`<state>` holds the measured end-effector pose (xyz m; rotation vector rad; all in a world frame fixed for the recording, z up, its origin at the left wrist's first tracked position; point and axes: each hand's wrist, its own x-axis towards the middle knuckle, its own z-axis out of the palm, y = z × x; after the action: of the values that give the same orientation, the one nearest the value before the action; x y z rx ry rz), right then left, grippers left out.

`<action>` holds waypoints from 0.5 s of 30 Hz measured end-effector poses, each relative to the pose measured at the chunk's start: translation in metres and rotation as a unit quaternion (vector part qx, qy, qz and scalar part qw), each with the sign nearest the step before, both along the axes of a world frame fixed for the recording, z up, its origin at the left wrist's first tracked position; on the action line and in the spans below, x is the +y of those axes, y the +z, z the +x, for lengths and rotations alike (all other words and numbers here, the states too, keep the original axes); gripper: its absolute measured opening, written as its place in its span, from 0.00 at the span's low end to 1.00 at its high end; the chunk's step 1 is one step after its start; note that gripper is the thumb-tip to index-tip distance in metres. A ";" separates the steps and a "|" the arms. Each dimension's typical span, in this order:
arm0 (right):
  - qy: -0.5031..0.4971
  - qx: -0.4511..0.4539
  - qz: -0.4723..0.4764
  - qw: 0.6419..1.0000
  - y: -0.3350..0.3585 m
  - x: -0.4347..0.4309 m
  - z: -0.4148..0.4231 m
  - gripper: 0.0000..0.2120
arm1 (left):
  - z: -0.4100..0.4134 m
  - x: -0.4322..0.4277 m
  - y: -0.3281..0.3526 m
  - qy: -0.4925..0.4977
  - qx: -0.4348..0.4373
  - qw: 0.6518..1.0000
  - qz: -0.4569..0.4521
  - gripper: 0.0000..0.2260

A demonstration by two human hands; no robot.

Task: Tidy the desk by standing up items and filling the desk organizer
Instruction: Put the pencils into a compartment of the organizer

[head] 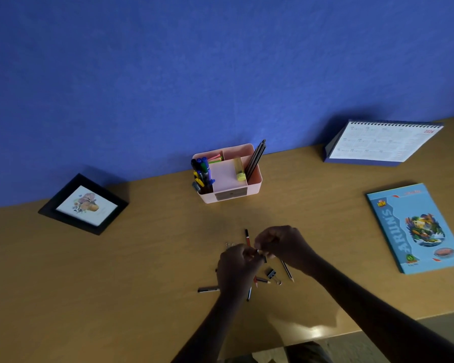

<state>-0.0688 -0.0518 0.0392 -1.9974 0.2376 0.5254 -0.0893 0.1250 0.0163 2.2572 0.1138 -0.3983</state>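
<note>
**A:** Where is the work?

**B:** Low on the table (142, 258). The left hand (236, 268) and right hand (281, 244) both pinch a small item (259, 252), too small to name, over loose pencils (287, 271) and a clip (271, 273).

**A:** What's the best way on?

**B:** I'd bunch the pencils, lift them clear, and stand them in the organizer (207, 198) by the wall.

**A:** Is anything in the way?

**B:** The path looks open. The picture frame (84, 204), calendar (383, 142) and flat notebook (414, 229) sit well apart.

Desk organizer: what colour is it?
The desk organizer is pale pink, clearest in the head view.
</note>
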 end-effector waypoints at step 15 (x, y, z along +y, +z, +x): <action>-0.067 -0.207 -0.098 0.971 0.071 -0.052 0.049 0.04 | -0.016 0.000 -0.008 -0.010 -0.054 0.992 0.117 0.11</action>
<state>-0.0194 -0.1039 0.1098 -2.2115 0.1679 -0.0074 -0.1054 0.1249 0.0083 2.5073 0.0847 -0.2858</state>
